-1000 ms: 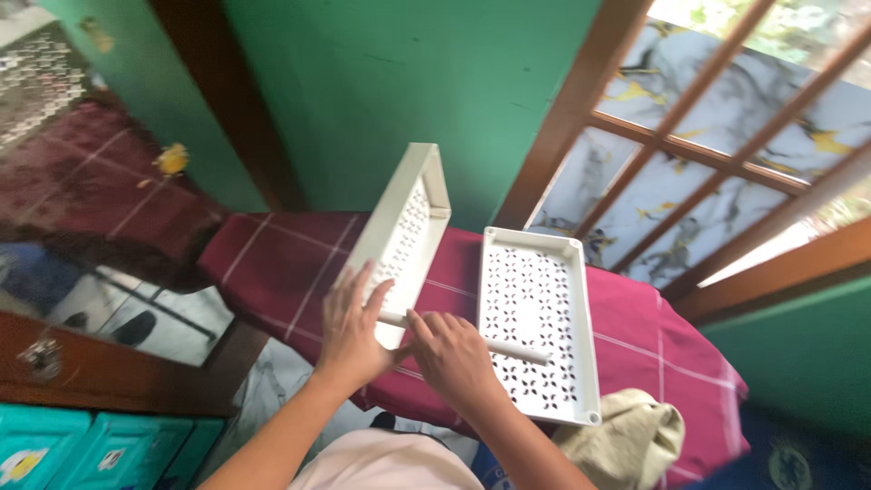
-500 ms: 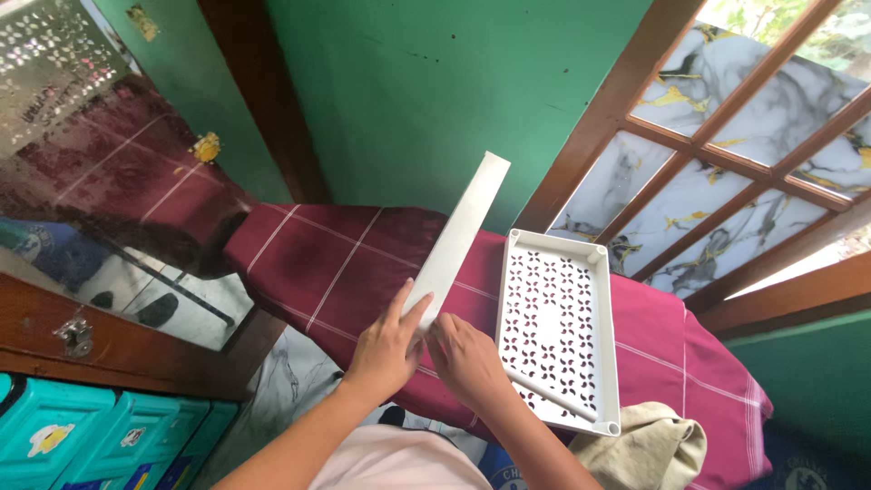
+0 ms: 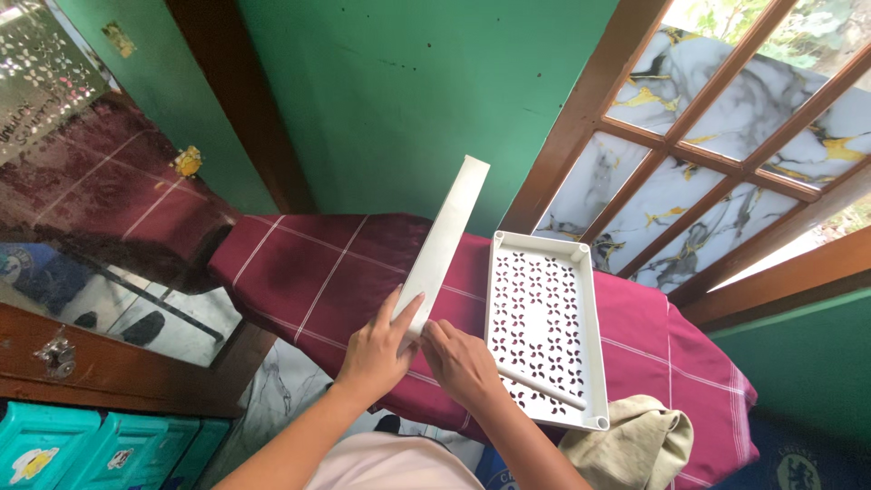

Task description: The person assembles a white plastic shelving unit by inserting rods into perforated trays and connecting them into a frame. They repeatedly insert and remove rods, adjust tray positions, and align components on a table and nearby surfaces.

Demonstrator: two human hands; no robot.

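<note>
Both hands grip the near end of a white plastic tray (image 3: 445, 245) stood on edge, so only its plain side wall shows: left hand (image 3: 376, 349) flat against its outer face, right hand (image 3: 463, 363) closed on the lower corner. Just right lies a second perforated tray (image 3: 544, 327) (flat, flower-shaped holes) on maroon cloth (image 3: 318, 272), bare leftward

A narrow tabletop (image 3: 345, 272) draped in a maroon cloth with thin pale lines runs from about 10 o'clock to 4 o'clock below the green wall. On it, toward 3 o'clock, a white perforated tray (image 3: 543, 327) lies flat, with a thin white rod (image 3: 542, 388) across its near end. At 5 o'clock a crumpled beige cloth (image 3: 631, 445) lies just beside the tray's near corner.
</note>
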